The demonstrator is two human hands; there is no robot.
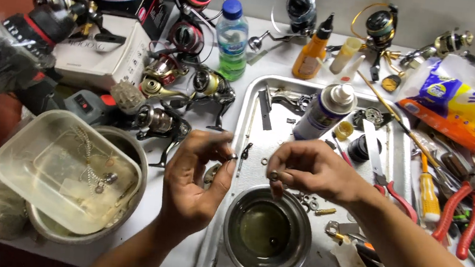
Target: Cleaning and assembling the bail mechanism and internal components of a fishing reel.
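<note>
Your left hand [195, 176] pinches a small metal ring [234, 157] at its fingertips. Your right hand [304, 169] grips a small dark washer [273, 176] between thumb and forefinger, just above the steel bowl [267, 232] of murky liquid. The bowl sits on a metal tray [251, 102]; red pliers [465, 204] lie well to the right.
</note>
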